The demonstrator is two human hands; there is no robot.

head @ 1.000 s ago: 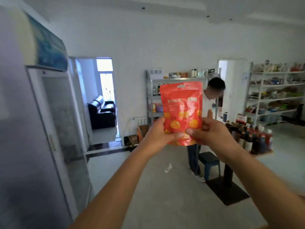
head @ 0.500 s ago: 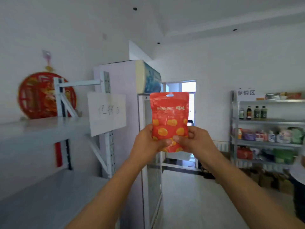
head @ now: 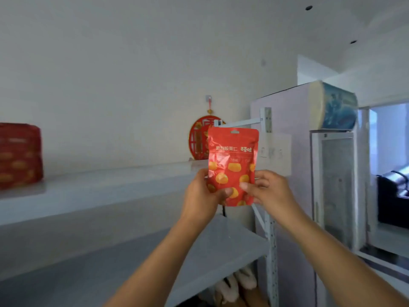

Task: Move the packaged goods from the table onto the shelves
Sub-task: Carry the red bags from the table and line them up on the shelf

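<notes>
Turned leftward, the person now faces the upper shelf (head: 99,189). Left hand (head: 202,196) and right hand (head: 269,192) pinch the red chestnut pouch (head: 232,160) upright by its bottom, fingers (head: 263,183) curled on it; the shelf lies left, nearer the left hand.

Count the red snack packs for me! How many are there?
2 for sure: a red pouch pinched between the left hand and right hand, and a blurry red pack on the upper shelf, far left. That one may be several packs.
</notes>
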